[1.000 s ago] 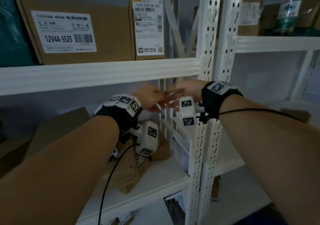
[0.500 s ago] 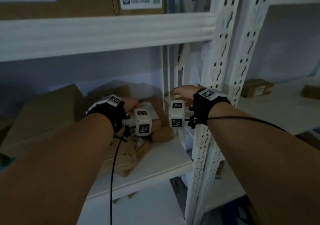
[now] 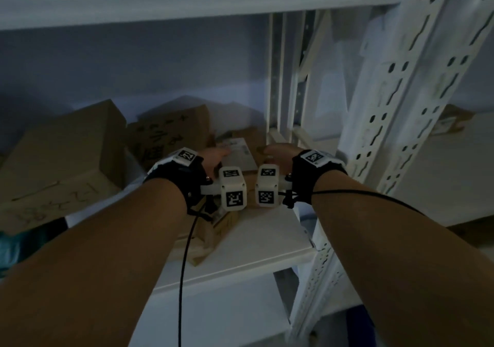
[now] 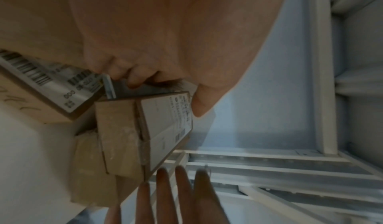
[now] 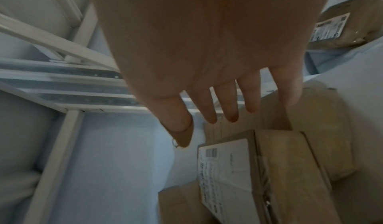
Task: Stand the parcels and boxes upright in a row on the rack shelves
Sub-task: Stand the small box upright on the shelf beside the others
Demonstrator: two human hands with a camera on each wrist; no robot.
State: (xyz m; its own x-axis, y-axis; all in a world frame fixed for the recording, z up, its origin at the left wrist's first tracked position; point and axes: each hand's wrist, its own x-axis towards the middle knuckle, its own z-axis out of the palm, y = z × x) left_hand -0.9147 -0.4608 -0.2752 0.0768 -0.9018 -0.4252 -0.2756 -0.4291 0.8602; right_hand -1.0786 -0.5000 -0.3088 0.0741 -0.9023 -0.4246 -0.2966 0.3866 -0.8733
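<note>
Both hands have dropped from the upper-shelf edge to mid-frame: the left hand (image 3: pixel 213 156) curls onto the small brown cardboard box with white label (image 3: pixel 238 154), the right hand (image 3: pixel 278 151) fingers straight, holding nothing. The box lies tilted on the jumbled pile on the white rack shelf (image 3: pixel 267 242), centre frame; uprighting looks about to begin. Larger brown cartons (image 3: pixel 66 154) lie unsorted, far left.

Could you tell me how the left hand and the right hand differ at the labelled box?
The left hand grips the labelled box, fingers curled over its edge; the right hand holds nothing. The left fingers are bent, the right fingers straight and spread. Both are at that box.
</note>
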